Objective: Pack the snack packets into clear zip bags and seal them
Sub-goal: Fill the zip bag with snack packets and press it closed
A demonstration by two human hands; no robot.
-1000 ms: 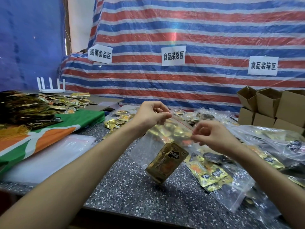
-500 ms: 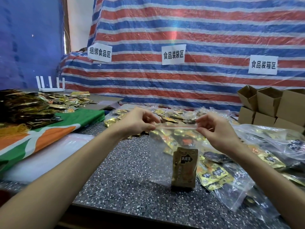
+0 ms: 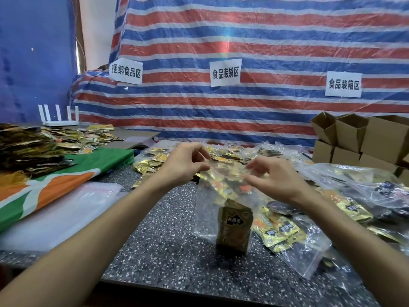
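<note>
A clear zip bag [image 3: 209, 209] stands upright on the speckled table [image 3: 159, 251] in front of me. One gold-brown snack packet [image 3: 234, 227] stands inside it at the bottom. My left hand [image 3: 183, 167] pinches the bag's top left corner between thumb and forefinger. My right hand [image 3: 274, 178] is at the top right corner, its curled fingers above the top edge and its thumb just below. The zip line itself is blurred.
Loose gold packets [image 3: 152, 162] lie behind the bag, and filled clear bags [image 3: 294, 233] crowd the right side. Cardboard boxes [image 3: 376, 138] are stacked at the back right. A stack of flat clear bags [image 3: 66, 209], a green-orange cloth [image 3: 66, 180] and a packet heap [image 3: 26, 149] fill the left.
The bag swung from tilted to upright and came down onto the table. Both hands slid apart along its top edge, and the right hand's fingers have spread a little.
</note>
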